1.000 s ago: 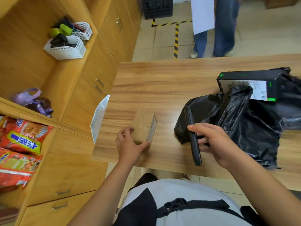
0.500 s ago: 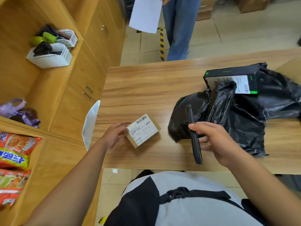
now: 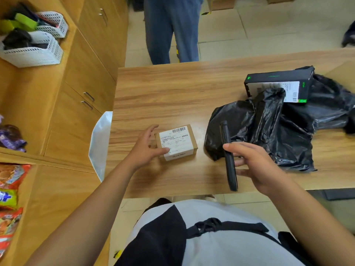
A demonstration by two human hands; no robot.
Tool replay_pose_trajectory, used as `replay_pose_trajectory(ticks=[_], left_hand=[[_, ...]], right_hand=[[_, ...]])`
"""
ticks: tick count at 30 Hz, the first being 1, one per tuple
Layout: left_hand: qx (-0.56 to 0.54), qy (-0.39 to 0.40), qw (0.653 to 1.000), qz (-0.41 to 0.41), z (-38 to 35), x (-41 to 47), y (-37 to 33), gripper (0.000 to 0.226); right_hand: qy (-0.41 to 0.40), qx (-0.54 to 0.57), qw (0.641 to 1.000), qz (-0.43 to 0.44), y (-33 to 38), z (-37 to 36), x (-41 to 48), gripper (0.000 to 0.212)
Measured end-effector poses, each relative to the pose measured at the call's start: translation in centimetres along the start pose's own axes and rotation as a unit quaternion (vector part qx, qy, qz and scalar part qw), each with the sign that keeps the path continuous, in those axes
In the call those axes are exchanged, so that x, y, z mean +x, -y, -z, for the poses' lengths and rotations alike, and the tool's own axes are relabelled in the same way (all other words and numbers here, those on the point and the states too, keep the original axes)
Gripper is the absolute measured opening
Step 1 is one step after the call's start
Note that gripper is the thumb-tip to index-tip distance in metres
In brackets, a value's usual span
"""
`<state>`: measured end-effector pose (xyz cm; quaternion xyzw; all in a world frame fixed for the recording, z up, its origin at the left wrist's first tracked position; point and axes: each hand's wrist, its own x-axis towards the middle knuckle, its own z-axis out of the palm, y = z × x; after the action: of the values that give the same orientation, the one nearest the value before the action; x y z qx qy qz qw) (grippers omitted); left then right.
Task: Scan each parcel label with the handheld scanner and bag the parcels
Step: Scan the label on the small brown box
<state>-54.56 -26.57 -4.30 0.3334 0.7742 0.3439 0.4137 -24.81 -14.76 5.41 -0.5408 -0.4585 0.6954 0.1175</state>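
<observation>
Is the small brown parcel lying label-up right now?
Yes. The small brown parcel lies flat on the table, white label and barcode facing up. The left hand touches its near-left edge.

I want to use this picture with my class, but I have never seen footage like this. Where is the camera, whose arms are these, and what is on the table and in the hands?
The camera sits on a person's head and looks down, so the two bare arms are that person's own. There is no machine. The left hand rests open against a small brown cardboard parcel lying on the wooden table, its white barcode label facing up. The right hand grips a slim black handheld scanner, not yet aimed at the label. A crumpled black plastic bag lies to the right, with a black box bearing its own label resting on it. Someone else's legs stand beyond the table. Shelves with white baskets are on the left.
</observation>
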Motion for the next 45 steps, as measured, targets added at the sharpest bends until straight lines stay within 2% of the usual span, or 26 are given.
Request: replay_pose_trajectory(ticks=[3, 8, 11, 15, 17, 19, 21, 23, 24, 27, 31, 33, 35, 38, 42, 45], left_hand=[[0.145, 0.046, 0.986, -0.075, 0.0, -0.2, 1.3, 0.101], [0.171, 0.049, 0.974, -0.139, 0.0, 1.0, 2.2, 0.085], [0.068, 0.065, 0.988, -0.122, 0.7, 1.8, 1.5, 0.073], [-0.094, 0.125, 0.988, -0.012, 2.0, 2.9, 0.4, 0.04], [-0.135, 0.145, 0.98, 0.024, 2.5, 3.3, 0.5, 0.029], [-0.144, 0.149, 0.978, 0.035, 2.6, 3.6, 0.9, 0.029], [-0.165, 0.153, 0.973, 0.046, 2.4, 3.9, 1.4, 0.035], [-0.188, 0.153, 0.968, 0.061, 2.2, 4.1, 1.9, 0.041], [-0.194, 0.153, 0.967, 0.065, 2.1, 4.2, 2.1, 0.042], [-0.208, 0.16, 0.963, 0.068, 2.0, 4.3, 2.5, 0.035], [-0.227, 0.168, 0.957, 0.063, 2.0, 4.3, 2.6, 0.029], [-0.231, 0.172, 0.956, 0.058, 2.1, 4.3, 2.8, 0.024], [-0.23, 0.172, 0.956, 0.06, 2.1, 4.4, 2.9, 0.022], [-0.231, 0.171, 0.956, 0.064, 2.2, 4.4, 3.0, 0.023], [-0.242, 0.175, 0.952, 0.066, 2.5, 4.5, 3.1, 0.039], [-0.245, 0.17, 0.952, 0.069, 2.8, 4.5, 3.2, 0.046]], right_hand=[[-0.027, -0.008, 1.0, -0.012, 0.3, -1.3, -0.2, 0.026], [-0.049, -0.033, 0.998, -0.024, 0.8, -3.7, -0.8, 0.033], [-0.059, -0.038, 0.997, -0.025, 1.4, -4.8, -1.2, 0.048], [-0.068, -0.1, 0.992, -0.029, 1.9, -6.0, -1.6, 0.076], [-0.069, -0.138, 0.987, -0.036, 2.1, -6.6, -1.9, 0.094], [-0.069, -0.179, 0.98, -0.044, 2.4, -7.2, -2.0, 0.107], [-0.05, -0.244, 0.967, -0.054, 2.8, -7.8, -2.1, 0.099], [-0.032, -0.32, 0.944, -0.068, 3.5, -8.2, -2.2, 0.075], [-0.027, -0.358, 0.93, -0.073, 3.7, -8.3, -2.1, 0.073], [-0.02, -0.455, 0.885, -0.091, 4.8, -9.1, -1.8, 0.095], [-0.005, -0.565, 0.819, -0.105, 6.2, -10.2, -1.6, 0.061], [-0.01, -0.595, 0.796, -0.107, 6.5, -10.6, -1.6, 0.057], [-0.013, -0.607, 0.787, -0.11, 6.8, -11.0, -1.6, 0.058], [-0.012, -0.596, 0.794, -0.122, 7.1, -11.6, -1.8, 0.055], [-0.022, -0.629, 0.769, -0.112, 7.2, -12.0, -1.9, 0.055], [-0.022, -0.628, 0.77, -0.112, 7.4, -11.9, -1.8, 0.057]])
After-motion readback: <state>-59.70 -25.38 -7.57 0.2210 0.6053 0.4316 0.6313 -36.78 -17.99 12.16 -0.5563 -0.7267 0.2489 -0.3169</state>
